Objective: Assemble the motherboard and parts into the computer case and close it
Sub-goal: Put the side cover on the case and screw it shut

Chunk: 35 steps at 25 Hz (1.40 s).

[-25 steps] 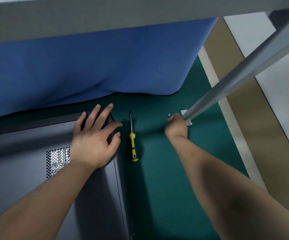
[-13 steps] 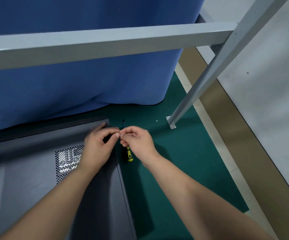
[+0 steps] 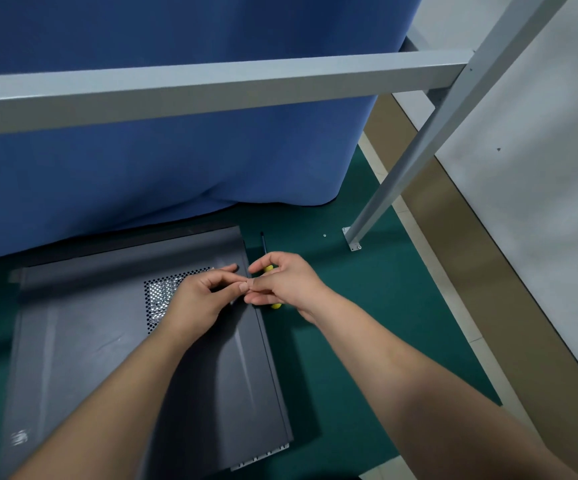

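Head view had the dark grey steel computer case (image 3: 114, 348) as the biggest thing going, lying flat on the green-matted tabletop (image 3: 343, 341) with its side panel on and facing up. Its long axis ran from near the person out toward the blue cloth curtain (image 3: 176, 150) at the back, perforated vent patch (image 3: 163, 296) on the far half, and what looked like the slotted rear edge at the near corner.

Next down, the yellow-handled screwdriver (image 3: 273, 305) lay on the mat just beside the case's right edge, shaft pointing away toward the curtain, handle mostly hidden under the right hand.

Both hands met over the far right edge of the case. Left hand (image 3: 201, 299) had its fingers curled with thumb and forefinger pinched together, and right hand (image 3: 280, 285) was curled too, fingertips touching the left's. Looked like something tiny was being passed between them, probably a screw, but honestly it was too small to make out. A small silver screw (image 3: 324, 234) sat loose on the mat near the foot of the grey metal frame post (image 3: 353, 237).

My read: panel was closed and this was the fastening stage. To do it well I'd get the screw seated straight in its hole by fingertip first, keep the panel edge flush, and only then grab the driver. Dropping it on that mat would be the annoying bit.
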Tool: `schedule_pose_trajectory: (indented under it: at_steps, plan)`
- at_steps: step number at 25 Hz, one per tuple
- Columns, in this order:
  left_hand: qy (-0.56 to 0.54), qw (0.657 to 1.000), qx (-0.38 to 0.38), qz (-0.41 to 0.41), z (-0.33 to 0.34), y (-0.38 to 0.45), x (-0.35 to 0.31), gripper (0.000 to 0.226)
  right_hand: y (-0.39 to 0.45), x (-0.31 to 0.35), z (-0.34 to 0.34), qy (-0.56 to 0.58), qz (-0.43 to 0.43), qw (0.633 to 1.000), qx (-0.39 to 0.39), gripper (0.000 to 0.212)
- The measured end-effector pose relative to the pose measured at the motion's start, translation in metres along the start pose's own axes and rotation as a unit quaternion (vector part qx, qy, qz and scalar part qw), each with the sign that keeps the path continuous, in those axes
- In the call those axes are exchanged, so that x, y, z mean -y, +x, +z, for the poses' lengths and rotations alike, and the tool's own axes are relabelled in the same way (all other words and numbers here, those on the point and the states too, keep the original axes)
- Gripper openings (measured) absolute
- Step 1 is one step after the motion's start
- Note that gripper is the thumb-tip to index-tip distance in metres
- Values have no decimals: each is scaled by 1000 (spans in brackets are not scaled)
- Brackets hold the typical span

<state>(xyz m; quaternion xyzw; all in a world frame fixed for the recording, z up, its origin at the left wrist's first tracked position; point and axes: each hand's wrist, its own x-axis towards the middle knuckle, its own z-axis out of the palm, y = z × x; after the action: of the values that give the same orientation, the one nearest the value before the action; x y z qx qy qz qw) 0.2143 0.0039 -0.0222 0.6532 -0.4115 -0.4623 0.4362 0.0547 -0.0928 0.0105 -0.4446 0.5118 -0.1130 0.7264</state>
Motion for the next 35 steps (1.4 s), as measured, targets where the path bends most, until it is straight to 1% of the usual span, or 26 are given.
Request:
schedule_pose_trajectory:
  at_steps: [3, 6, 7, 9, 11, 12, 13, 14, 16, 17, 20, 22, 23, 24, 26, 28, 29, 31, 32, 33, 34, 35]
  plan:
    - [-16, 1000, -10, -6, 2, 2, 3, 19, 3, 0, 3, -13, -12, 1000, -1, 27]
    - [-12, 999, -48, -3, 2, 5, 6, 19, 8, 2, -3, -5, -18, 1000, 22, 21]
    - [5, 998, -70, 8, 0, 7, 7, 17, 12, 4, -8, 1, -26, 1000, 5, 16]
    - [71, 989, -127, 40, -4, 10, 11, 12, 23, 2, -24, -30, -45, 995, -84, 12]
    - [132, 973, -173, 75, -7, 11, 15, 13, 39, -8, -37, -134, -39, 975, -171, 11]
    - [165, 965, -183, 94, -7, 11, 18, 13, 48, -16, -41, -195, -23, 962, -189, 8]
    - [196, 956, -187, 113, -6, 11, 21, 13, 57, -25, -43, -249, -3, 949, -191, 9]
    - [221, 948, -189, 128, -6, 12, 24, 13, 66, -33, -43, -293, 21, 938, -184, 18]
    - [242, 940, -195, 143, -6, 14, 29, 14, 85, -46, -38, -349, 59, 921, -166, 35]
    - [244, 938, -198, 146, -7, 14, 30, 14, 93, -50, -33, -367, 69, 914, -160, 37]
    - [254, 932, -209, 153, -7, 16, 32, 15, 114, -58, -17, -436, 80, 881, -164, 31]
    - [260, 929, -209, 159, -5, 17, 33, 15, 122, -65, -9, -479, 77, 854, -187, 28]
    - [261, 928, -210, 160, -4, 17, 33, 15, 125, -68, -6, -487, 75, 848, -197, 28]
    - [261, 928, -211, 159, -4, 18, 34, 16, 127, -70, -4, -487, 76, 846, -203, 28]
    - [259, 929, -213, 157, -4, 20, 35, 15, 126, -70, -6, -474, 76, 855, -196, 27]
    - [256, 930, -211, 159, -4, 20, 34, 12, 118, -66, -12, -447, 60, 872, -190, 27]
    - [255, 931, -210, 159, -4, 19, 32, 11, 110, -62, -16, -424, 39, 885, -192, 28]
    - [226, 941, -213, 137, -4, 16, 27, 13, 84, -55, -22, -350, -30, 916, -192, 25]
    - [184, 952, -221, 106, -4, 15, 24, 14, 67, -51, -24, -313, -67, 928, -191, 22]
    - [111, 965, -230, 64, -4, 13, 19, 14, 49, -48, -26, -289, -100, 934, -186, 18]
    - [3, 972, -234, 18, -6, 13, 12, 15, 29, -46, -26, -275, -124, 938, -172, 16]
    - [-135, 963, -233, -23, -8, 11, 3, 15, 8, -44, -23, -269, -143, 941, -150, 17]
